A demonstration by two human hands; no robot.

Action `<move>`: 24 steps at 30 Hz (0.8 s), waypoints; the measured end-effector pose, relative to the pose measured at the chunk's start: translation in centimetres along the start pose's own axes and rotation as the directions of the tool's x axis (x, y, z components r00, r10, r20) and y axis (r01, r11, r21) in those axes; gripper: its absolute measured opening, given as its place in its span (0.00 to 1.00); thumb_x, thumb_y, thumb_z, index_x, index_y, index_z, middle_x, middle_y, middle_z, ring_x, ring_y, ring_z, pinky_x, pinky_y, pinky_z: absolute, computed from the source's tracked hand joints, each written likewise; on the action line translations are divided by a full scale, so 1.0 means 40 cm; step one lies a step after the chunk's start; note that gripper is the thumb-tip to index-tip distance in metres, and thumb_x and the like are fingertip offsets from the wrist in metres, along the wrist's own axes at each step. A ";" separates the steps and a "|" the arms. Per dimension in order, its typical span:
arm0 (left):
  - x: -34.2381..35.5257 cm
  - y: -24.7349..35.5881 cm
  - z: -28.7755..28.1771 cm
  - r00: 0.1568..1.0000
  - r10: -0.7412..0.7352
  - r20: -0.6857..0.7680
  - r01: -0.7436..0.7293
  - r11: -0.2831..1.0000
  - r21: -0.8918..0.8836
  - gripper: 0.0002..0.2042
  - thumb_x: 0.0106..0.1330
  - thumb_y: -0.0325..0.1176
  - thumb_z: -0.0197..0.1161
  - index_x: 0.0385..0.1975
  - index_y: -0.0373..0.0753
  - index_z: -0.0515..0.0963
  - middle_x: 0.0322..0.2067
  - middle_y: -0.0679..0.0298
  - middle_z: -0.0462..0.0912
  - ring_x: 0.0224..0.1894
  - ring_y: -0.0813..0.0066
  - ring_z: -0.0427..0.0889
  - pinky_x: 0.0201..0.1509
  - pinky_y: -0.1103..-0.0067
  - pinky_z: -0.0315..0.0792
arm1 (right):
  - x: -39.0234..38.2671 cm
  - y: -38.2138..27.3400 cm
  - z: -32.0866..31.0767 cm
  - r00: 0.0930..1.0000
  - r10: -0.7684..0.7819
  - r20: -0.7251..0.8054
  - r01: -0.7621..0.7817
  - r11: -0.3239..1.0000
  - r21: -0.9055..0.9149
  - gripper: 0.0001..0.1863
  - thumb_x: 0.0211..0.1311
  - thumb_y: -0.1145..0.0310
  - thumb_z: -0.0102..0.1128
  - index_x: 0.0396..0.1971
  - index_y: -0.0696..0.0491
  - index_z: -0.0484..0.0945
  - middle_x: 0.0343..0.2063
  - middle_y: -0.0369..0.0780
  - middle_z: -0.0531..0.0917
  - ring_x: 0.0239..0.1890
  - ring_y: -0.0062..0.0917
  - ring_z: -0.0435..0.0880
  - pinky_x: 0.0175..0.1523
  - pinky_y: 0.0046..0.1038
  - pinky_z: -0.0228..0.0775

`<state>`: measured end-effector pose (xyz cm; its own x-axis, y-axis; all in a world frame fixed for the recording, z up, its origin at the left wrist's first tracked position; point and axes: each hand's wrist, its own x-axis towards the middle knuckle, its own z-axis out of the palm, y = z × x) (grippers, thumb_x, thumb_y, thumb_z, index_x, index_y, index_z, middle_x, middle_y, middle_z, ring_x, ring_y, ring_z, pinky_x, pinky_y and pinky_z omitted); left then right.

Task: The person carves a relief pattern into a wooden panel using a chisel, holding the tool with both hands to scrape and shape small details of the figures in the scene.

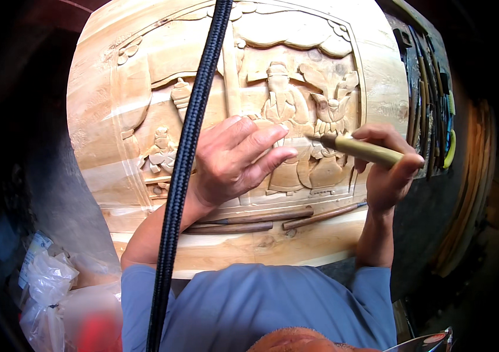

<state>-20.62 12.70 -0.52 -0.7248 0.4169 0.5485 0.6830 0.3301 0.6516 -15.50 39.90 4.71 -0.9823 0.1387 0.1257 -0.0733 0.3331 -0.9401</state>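
Left hand (235, 161) of mine lies spread, fingers flat on the carved wooden panel (144, 117), just beside its robed figures. Below my wrist, three spare chisels (261, 222) rest along the panel's lower border. My right hand (387, 167) grips a yellow-handled carving tool (361, 149), its tip seemingly touching the relief, though blur hides the contact. More tools (428, 100) line the right edge.

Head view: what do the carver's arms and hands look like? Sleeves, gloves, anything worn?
Both hands are bare: no gloves, rings or watch visible on the left hand or the right hand. Forearms are bare up to short blue sleeves of a plain blue shirt. A black braided cord hangs in front of the left arm; it is not worn on the arm.
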 end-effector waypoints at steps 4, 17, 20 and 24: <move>0.010 0.006 0.011 0.994 0.106 -0.003 -0.106 0.994 0.040 0.20 0.58 0.39 0.85 0.48 0.39 0.90 0.40 0.60 0.92 0.32 0.66 0.86 0.32 0.73 0.79 | -0.012 0.032 0.023 0.987 -0.152 -0.047 0.155 0.985 0.071 0.24 0.83 0.57 0.56 0.55 0.65 0.87 0.38 0.48 0.93 0.35 0.26 0.93 0.38 0.26 0.81; 0.011 0.002 0.037 0.991 0.077 0.110 -0.086 0.993 0.084 0.34 0.58 0.46 0.83 0.62 0.34 0.84 0.62 0.48 0.86 0.64 0.47 0.86 0.72 0.55 0.80 | -0.040 0.079 0.090 0.859 -0.490 0.147 0.500 0.744 -0.444 0.21 0.57 0.82 0.77 0.53 0.57 0.91 0.44 0.52 0.93 0.41 0.40 0.96 0.42 0.32 0.84; 0.005 -0.002 0.043 0.990 0.070 0.126 -0.083 0.992 0.095 0.34 0.57 0.46 0.83 0.62 0.33 0.84 0.62 0.47 0.86 0.64 0.47 0.86 0.73 0.54 0.79 | -0.046 0.076 0.089 0.871 -0.463 0.166 0.484 0.747 -0.456 0.21 0.57 0.83 0.75 0.53 0.59 0.91 0.44 0.53 0.93 0.44 0.42 0.95 0.47 0.34 0.85; 0.005 -0.004 0.046 0.988 0.080 0.131 -0.092 0.992 0.092 0.35 0.57 0.46 0.84 0.62 0.33 0.84 0.61 0.47 0.87 0.65 0.47 0.86 0.74 0.55 0.78 | -0.044 0.072 0.091 0.868 -0.462 0.180 0.490 0.745 -0.453 0.21 0.57 0.83 0.75 0.53 0.59 0.91 0.43 0.53 0.93 0.43 0.42 0.95 0.46 0.34 0.84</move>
<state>-20.71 14.28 -1.50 -0.6499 0.5495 0.5250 0.7522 0.3665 0.5476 -14.60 37.22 0.64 -0.8502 -0.2009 0.4867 -0.4579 0.7383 -0.4951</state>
